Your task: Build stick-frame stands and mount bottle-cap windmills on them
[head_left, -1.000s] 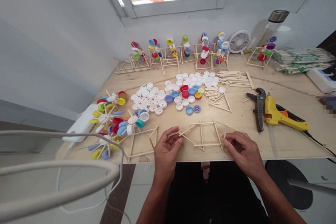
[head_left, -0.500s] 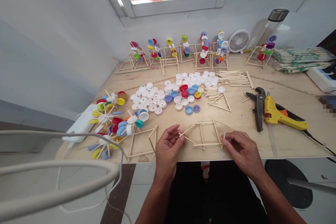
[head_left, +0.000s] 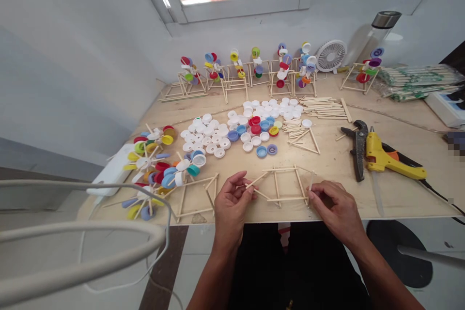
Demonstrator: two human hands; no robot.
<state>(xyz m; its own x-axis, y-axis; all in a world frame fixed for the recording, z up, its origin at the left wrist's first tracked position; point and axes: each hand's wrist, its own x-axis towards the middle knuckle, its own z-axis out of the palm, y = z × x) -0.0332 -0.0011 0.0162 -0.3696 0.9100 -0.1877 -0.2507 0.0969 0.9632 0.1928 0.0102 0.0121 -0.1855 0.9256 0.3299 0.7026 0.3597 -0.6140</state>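
Observation:
A wooden frame of thin sticks (head_left: 285,185) lies on the plywood tabletop (head_left: 327,203), between my hands. My left hand (head_left: 232,208) pinches the ends of sticks at the frame's left side. My right hand (head_left: 336,208) grips the frame's right corner, where a thin stick (head_left: 311,186) stands nearly upright between thumb and fingers. A similar stick frame (head_left: 194,198) lies left of my left hand, next to a heap of bottle-cap pinwheels (head_left: 152,174).
Loose white and coloured bottle caps (head_left: 225,138) and stick bundles (head_left: 323,109) lie beyond my hands. A yellow glue gun (head_left: 394,167) and pliers (head_left: 359,150) lie right. Finished cap-wheel models (head_left: 236,75) line the back, beside a small white fan (head_left: 331,55).
My left hand has shifted slightly up and to the right along the frame's sticks. The right hand stays at the frame's corner. The view has tilted slightly.

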